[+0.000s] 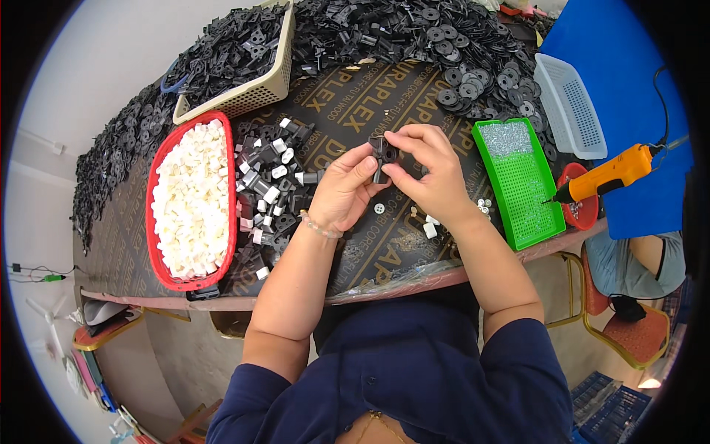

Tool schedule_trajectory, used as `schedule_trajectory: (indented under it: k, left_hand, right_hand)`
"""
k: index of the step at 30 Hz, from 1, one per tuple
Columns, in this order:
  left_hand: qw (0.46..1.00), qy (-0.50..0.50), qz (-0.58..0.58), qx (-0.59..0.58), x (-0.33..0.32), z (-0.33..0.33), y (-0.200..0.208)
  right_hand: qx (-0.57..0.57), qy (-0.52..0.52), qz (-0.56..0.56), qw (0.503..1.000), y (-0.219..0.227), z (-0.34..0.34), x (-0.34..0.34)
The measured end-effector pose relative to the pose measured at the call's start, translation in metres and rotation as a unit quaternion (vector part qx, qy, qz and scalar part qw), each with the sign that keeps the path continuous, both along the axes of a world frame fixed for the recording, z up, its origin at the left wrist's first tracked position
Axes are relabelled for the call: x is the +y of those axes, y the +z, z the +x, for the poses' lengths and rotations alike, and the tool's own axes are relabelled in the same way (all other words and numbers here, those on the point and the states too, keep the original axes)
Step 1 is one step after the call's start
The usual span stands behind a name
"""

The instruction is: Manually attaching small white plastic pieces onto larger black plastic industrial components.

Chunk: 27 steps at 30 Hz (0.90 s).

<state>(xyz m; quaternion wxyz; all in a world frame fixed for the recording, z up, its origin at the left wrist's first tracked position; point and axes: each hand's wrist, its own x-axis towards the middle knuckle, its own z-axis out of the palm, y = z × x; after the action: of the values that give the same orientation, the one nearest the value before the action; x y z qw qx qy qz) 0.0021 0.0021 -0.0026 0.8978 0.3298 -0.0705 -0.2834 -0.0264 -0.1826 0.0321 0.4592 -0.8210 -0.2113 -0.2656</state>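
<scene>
Over the middle of the table my left hand (346,189) and my right hand (431,172) meet around a small black plastic part (384,151). The left thumb and fingers pinch it from the left, while the right thumb and forefinger close on its right side. Part of it is hidden by the fingers. Just below the hands lies a white button-like disc (379,209). Left of my left wrist is a loose heap of black parts with white caps (268,194). A few white pieces (430,229) rest beside my right wrist.
A red basket (153,222) of white pieces and a beige basket (285,81) of black parts stand left. Black parts and discs (473,81) pile along the back. Right are a green tray (510,200) of small clear pieces, an orange electric screwdriver (614,172), a red bowl (589,214) and a clear basket (573,111).
</scene>
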Motion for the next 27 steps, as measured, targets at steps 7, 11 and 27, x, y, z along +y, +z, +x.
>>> schedule_trajectory:
  k: [7, 11, 27]
  left_hand:
    - [0.992, 0.006, 0.090, -0.089, -0.004, -0.008, 0.011]
    - [0.925, 0.053, 0.294, -0.237, -0.004, -0.010, 0.010]
    - [0.956, 0.078, 0.250, -0.136, -0.004, -0.009, 0.009]
  right_hand:
    - [0.071, 0.004, 0.010, 0.997, 0.005, 0.002, -0.011]
    - [0.342, 0.138, 0.206, 0.907, 0.006, 0.001, -0.025]
    - [0.341, 0.027, -0.104, 0.934, 0.024, -0.027, -0.047]
